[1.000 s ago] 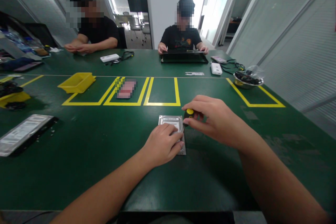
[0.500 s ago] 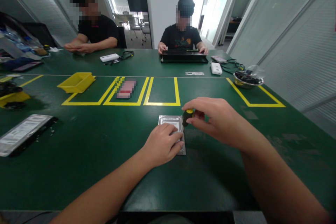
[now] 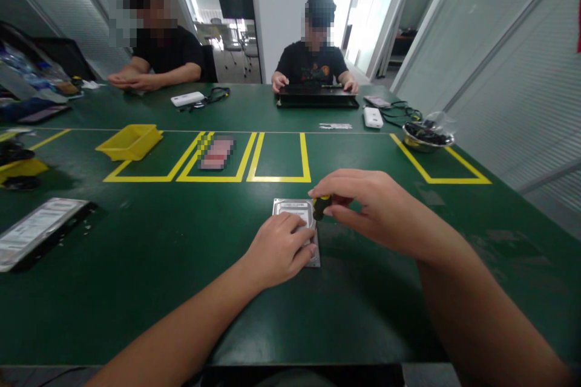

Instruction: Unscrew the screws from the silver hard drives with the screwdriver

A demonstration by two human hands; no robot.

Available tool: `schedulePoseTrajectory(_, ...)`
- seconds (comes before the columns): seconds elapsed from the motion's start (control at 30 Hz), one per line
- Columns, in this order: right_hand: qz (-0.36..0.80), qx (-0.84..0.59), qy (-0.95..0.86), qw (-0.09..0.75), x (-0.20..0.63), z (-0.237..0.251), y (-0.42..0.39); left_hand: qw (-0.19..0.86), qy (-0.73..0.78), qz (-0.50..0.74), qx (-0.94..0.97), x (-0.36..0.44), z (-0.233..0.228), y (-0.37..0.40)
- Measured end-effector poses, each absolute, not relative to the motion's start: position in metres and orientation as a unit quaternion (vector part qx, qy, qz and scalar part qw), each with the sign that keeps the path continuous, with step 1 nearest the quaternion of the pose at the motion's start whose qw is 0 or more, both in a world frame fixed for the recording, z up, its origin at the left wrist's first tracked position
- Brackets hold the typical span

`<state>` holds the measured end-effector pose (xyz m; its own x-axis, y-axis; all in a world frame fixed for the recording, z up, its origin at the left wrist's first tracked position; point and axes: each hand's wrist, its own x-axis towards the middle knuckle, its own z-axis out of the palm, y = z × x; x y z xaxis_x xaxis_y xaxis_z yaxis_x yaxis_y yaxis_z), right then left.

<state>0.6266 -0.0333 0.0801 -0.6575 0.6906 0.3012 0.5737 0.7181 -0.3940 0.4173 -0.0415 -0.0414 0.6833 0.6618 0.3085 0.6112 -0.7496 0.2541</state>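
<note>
A small silver hard drive (image 3: 293,204) lies flat on the green table, its middle covered by my left hand (image 3: 284,247). The fingers of that hand are bent over the drive's right side and hold it down. My right hand (image 3: 358,196) pinches a short screwdriver (image 3: 322,207) with a black and yellow handle between thumb and fingers. The screwdriver leans a little, its lower end at the drive's upper right edge. I cannot make out its tip or any screw there.
To the left lies a larger drive (image 3: 43,233) with small bits beside it. Beyond are a yellow bin (image 3: 131,142), a pink phone-like object (image 3: 216,153) and yellow tape outlines. A metal bowl (image 3: 426,139) stands at right. Two people sit across the table, one holding a black panel (image 3: 318,98).
The screwdriver's handle has tilted and turned slightly in my right hand, and the fingers have shifted a little left. My left hand stays on the hard drive.
</note>
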Motion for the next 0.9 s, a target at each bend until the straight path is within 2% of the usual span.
schedulePoseTrajectory(0.23, 0.154, -0.336, -0.902, 0.225, 0.625, 0.0831, -0.0351, 0.067, 0.349, 0.192, 0.915, 0.4173, -0.041, -0.0415)
schedulePoseTrajectory(0.53, 0.103, -0.353, -0.897, 0.246, 0.6229, 0.0778, -0.0331, 0.066, 0.349, 0.188, 0.916, 0.4177, -0.041, -0.0418)
schedulePoseTrajectory(0.9, 0.099, -0.346, -0.899, 0.251, 0.6279, 0.0807, -0.0335, 0.072, 0.34, 0.185, 0.919, 0.4149, -0.0397, -0.0421)
